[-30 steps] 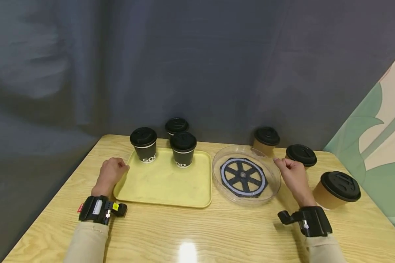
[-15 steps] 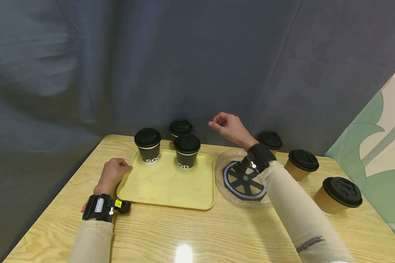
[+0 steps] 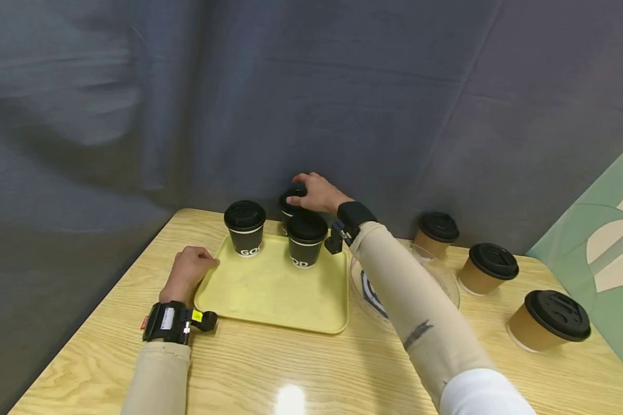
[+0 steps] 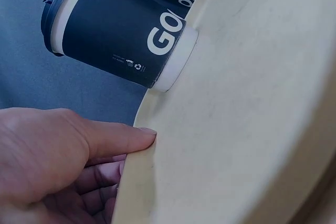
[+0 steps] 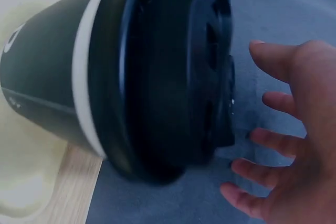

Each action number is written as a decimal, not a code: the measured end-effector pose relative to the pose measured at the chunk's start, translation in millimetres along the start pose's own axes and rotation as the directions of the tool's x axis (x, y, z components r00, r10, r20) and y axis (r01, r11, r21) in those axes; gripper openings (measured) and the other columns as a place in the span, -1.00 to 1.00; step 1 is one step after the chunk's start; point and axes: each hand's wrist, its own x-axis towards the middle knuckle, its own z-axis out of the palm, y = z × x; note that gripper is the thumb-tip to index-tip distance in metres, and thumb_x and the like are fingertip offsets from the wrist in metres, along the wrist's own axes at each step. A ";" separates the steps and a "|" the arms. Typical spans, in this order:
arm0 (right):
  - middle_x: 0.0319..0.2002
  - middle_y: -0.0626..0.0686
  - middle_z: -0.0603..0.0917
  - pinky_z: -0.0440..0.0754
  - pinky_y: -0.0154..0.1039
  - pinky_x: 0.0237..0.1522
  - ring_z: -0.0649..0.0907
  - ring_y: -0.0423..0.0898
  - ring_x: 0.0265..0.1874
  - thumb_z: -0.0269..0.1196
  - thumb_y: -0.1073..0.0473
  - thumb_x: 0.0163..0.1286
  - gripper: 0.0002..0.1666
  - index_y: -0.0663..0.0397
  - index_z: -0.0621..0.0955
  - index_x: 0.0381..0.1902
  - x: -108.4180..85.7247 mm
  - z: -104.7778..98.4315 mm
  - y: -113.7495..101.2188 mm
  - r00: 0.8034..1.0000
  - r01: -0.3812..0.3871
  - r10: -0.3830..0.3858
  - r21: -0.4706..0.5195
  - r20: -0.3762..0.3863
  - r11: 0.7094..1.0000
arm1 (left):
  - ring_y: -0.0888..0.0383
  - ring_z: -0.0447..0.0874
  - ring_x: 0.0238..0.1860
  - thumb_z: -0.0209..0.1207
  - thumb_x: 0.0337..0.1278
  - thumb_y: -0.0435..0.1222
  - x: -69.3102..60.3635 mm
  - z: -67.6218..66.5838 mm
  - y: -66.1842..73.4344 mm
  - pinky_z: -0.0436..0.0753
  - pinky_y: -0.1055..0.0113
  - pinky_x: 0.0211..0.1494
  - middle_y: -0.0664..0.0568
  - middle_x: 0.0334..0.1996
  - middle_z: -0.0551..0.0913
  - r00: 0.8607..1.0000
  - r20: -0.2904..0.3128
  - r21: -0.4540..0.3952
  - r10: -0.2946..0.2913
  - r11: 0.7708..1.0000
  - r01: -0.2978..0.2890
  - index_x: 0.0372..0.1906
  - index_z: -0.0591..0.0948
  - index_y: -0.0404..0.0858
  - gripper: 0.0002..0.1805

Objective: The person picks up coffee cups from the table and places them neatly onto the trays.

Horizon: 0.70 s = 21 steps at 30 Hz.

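My left hand (image 3: pixel 187 268) grips the left rim of a yellow tray (image 3: pixel 270 294); in the left wrist view its thumb (image 4: pixel 123 137) lies on the rim and the other fingers curl beneath. Two dark paper cups with black lids stand upright on the tray, a left cup (image 3: pixel 246 230) and a right cup (image 3: pixel 306 236). Behind them is a third lidded dark cup (image 3: pixel 284 205), partly hidden. Over that back cup reaches my right hand (image 3: pixel 319 193), fingers spread; contact is unclear. A dark cup (image 5: pixel 47 72) looms large in the right wrist view, apart from the fingers.
Right of the tray, a clear round dish (image 3: pixel 454 288) is partly covered by my right sleeve. Brown lidded cups stand farther right: a back one (image 3: pixel 433 239), a middle one (image 3: pixel 480 274) and a near one (image 3: pixel 537 328). A dark curtain (image 3: pixel 342 104) hangs behind the table (image 3: pixel 239 369).
My right hand has swung from beside the clear dish, up and leftward, to the back dark cup, its fingers opening. The left hand stays at the tray rim. The view has shifted slightly.
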 end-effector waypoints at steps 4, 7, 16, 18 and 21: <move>0.39 0.16 0.30 0.28 0.00 0.40 0.30 0.07 0.41 0.19 -0.19 0.37 -0.25 -0.05 0.30 0.41 8.8 5.6 -3.8 0.998 -0.039 0.040 -0.035 0.047 0.999 | 0.06 0.50 -0.44 0.18 0.18 -0.25 -1.5 3.5 2.0 0.41 0.32 -0.41 -0.08 -0.45 0.57 1.000 0.005 -0.037 -0.018 0.999 0.018 -0.43 0.62 -0.34 -0.78; 0.40 0.16 0.30 0.27 -0.02 0.41 0.29 0.07 0.41 0.23 -0.18 0.34 -0.22 -0.05 0.30 0.42 12.7 9.9 -5.0 0.995 -0.051 0.056 -0.057 0.081 0.997 | 0.07 0.49 -0.43 0.19 0.18 -0.25 -1.7 7.0 2.6 0.42 0.32 -0.41 -0.06 -0.44 0.56 0.999 0.018 -0.060 -0.039 0.997 0.040 -0.43 0.61 -0.34 -0.79; 0.32 0.17 0.36 0.32 -0.02 0.37 0.36 0.09 0.33 0.38 -0.12 0.21 -0.15 -0.06 0.33 0.39 13.2 12.7 0.6 0.995 -0.058 0.066 -0.100 0.078 0.993 | 0.08 0.49 -0.45 0.18 0.20 -0.23 1.2 17.0 6.2 0.41 0.32 -0.42 -0.04 -0.45 0.56 0.998 0.037 -0.057 -0.047 0.997 0.049 -0.44 0.60 -0.31 -0.78; 0.31 0.17 0.36 0.32 -0.01 0.36 0.36 0.10 0.31 0.38 -0.11 0.21 -0.16 -0.07 0.34 0.39 11.5 11.8 3.4 0.995 -0.063 0.069 -0.092 0.067 0.994 | 0.08 0.49 -0.45 0.18 0.19 -0.22 2.2 18.0 8.4 0.41 0.32 -0.42 -0.04 -0.45 0.55 0.998 0.037 -0.057 -0.044 0.997 0.046 -0.43 0.60 -0.30 -0.78; 0.30 0.16 0.37 0.34 0.01 0.34 0.38 0.11 0.30 0.38 -0.10 0.21 -0.19 -0.09 0.36 0.37 8.9 10.5 7.3 0.997 -0.068 0.072 -0.082 0.042 0.994 | 0.08 0.49 -0.46 0.18 0.20 -0.22 3.3 18.7 11.4 0.41 0.32 -0.43 -0.04 -0.46 0.54 0.998 0.042 -0.060 -0.036 0.997 0.039 -0.43 0.60 -0.31 -0.78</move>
